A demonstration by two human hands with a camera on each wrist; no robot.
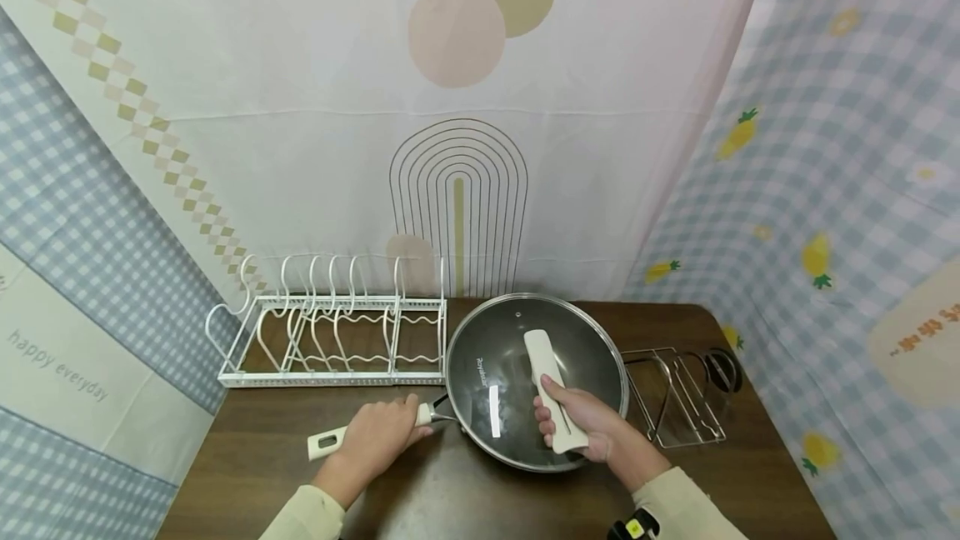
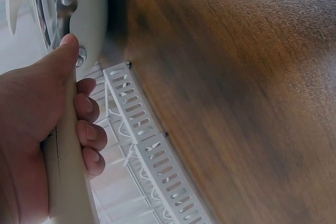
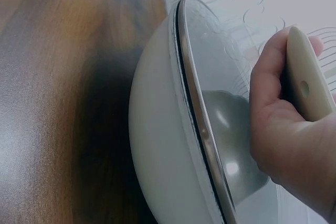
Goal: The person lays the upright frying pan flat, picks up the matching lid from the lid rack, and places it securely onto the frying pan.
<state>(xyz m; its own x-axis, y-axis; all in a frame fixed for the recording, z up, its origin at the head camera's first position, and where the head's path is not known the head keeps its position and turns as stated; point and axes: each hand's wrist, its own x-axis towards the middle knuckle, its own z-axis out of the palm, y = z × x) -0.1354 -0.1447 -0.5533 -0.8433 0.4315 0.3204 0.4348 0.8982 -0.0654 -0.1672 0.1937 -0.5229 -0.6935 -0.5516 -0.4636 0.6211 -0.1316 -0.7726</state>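
Observation:
A cream wok-shaped pan is at the middle of the table, with its glass lid lying over it. At the pan's left, my left hand grips the long cream pan handle, the thumb stretched along it toward the metal bracket in the left wrist view. Over the lid, my right hand holds the upright-style cream lid handle, with fingers wrapped round its near half. In the right wrist view the lid's metal rim runs along the pan's edge. The pan's inside shows only dimly through the glass.
A white wire pan rack with several curved dividers stands left of the pan, close to its rim. On the right lies a small metal wire stand with a black part. Patterned cloth hangs behind the brown wooden table.

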